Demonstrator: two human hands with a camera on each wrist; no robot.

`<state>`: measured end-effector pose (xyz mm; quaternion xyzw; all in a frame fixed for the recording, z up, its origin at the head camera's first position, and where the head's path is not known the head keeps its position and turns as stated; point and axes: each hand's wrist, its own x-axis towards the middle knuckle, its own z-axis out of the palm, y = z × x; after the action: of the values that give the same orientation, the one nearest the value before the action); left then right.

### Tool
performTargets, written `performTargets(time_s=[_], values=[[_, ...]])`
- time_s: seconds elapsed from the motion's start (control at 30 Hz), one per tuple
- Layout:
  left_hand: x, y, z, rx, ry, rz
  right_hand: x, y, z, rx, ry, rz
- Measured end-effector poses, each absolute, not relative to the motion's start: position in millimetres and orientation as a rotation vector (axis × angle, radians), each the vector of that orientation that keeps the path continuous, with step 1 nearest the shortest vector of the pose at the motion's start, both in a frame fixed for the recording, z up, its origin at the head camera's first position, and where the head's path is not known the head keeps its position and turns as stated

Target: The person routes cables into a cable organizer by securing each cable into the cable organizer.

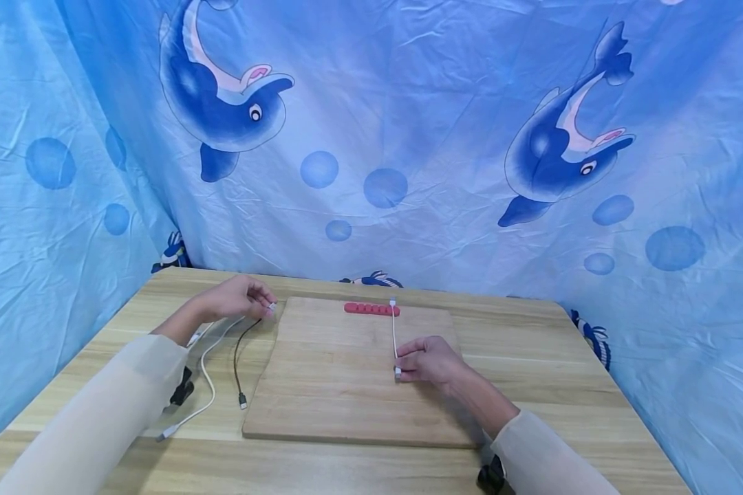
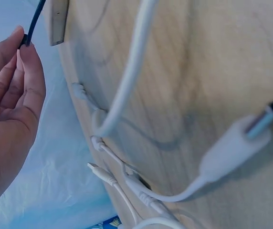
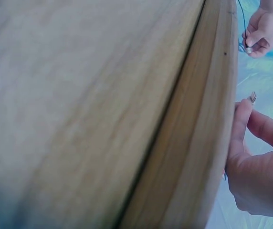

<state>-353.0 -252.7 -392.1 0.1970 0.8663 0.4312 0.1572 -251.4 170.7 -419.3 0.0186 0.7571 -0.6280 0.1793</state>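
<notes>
One left hand: pinching the dark cable, left of the board!
Right hand: pinching a white cable, near end!
Red clip: far side of board!

The head view is bright (wrist views dimmer, blurrier).

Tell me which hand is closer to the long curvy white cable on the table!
Left. The left hand is beside the far part of the long white cable, pinching a dark cable; the right hand is farther away, over the wooden board.
</notes>
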Motion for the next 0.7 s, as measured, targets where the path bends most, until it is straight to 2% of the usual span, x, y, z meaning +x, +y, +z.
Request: performTargets(time_s=[0.7], values=[[-349, -251, -352, 0.580, 2.406, 1.378, -250, 173, -414, 0.056, 2.175, -1.744]])
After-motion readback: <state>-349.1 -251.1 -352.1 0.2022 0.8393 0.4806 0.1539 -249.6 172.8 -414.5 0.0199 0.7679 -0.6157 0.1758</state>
